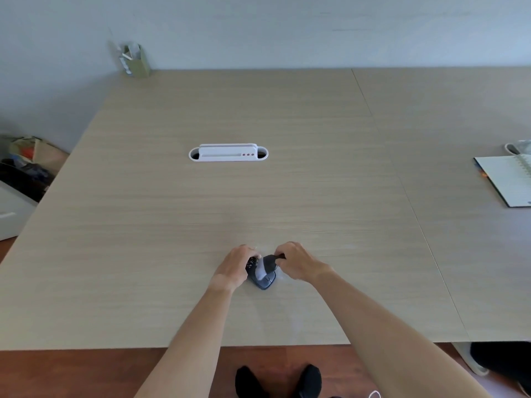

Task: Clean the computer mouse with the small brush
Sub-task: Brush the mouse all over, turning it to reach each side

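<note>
**Brushing the mouse: hold it steady, stroke lightly**

You stand at a wide wooden table (258, 182). Its middle is bare apart from a white cable port (228, 153) set into the top, well beyond your hands. A pen holder (137, 61) sits at the far left corner and a notebook (510, 179) lies at the right edge. None of these interferes with the work.

The mouse (265, 280) rests on the table near the front edge, between your two hands. Its near end points toward you and shows clearly; its far end is covered by your fingers and the brush.

Your left hand (237, 264) is closed against the left side of the mouse. It appears to pin a dark speckled object there, but what that object is cannot be told from this view. Use this hand as the clamp: press down and inward so that the mouse does not slide.

Your right hand (297, 262) pinches the dark handle of the brush (268, 264), whose pale bristles lie across the top of the mouse. Keep the pinch firm but the wrist loose.

Recommended procedure:

1. Stroke in one direction, away from the clamping hand.
2. Work the bristle tips along the seams and around the wheel, where dust likely collects.
3. Use light pressure; splayed bristles clean poorly.
4. Turn the mouse with the left hand to reach its sides.
</note>
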The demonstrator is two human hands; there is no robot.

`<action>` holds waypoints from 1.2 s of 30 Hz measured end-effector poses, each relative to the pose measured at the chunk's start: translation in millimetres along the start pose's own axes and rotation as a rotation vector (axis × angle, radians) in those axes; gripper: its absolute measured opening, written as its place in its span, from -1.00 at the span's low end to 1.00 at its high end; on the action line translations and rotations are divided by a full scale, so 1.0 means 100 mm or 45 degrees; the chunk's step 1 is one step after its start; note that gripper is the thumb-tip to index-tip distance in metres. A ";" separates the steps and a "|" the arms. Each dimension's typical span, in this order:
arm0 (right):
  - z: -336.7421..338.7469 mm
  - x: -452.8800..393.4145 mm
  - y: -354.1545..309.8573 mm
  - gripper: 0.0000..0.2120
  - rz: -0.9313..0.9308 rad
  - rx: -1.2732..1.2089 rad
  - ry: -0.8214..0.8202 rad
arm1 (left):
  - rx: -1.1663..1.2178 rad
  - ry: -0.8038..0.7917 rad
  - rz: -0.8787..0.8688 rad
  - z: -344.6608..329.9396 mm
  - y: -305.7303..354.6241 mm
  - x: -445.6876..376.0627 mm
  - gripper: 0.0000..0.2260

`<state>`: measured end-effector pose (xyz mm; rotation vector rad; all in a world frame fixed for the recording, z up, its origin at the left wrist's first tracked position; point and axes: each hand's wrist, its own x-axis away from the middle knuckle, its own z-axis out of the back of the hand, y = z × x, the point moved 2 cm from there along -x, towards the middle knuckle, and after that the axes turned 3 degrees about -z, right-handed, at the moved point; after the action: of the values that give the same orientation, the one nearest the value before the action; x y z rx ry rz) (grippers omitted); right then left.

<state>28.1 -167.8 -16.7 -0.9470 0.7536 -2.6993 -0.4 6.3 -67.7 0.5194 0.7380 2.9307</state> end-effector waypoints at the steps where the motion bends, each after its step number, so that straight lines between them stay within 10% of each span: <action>1: -0.02 0.00 0.01 -0.80 -0.014 0.030 0.002 | -0.006 -0.007 -0.014 0.00 -0.02 -0.01 -0.41; 36: 0.06 -0.14 -0.03 -0.83 0.043 0.085 0.171 | 0.637 0.285 0.452 -0.30 0.18 0.17 -0.32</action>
<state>42.8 -162.8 -18.8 -0.7370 0.6919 -2.7615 -26.2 -20.4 -78.7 0.3846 1.5794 3.1470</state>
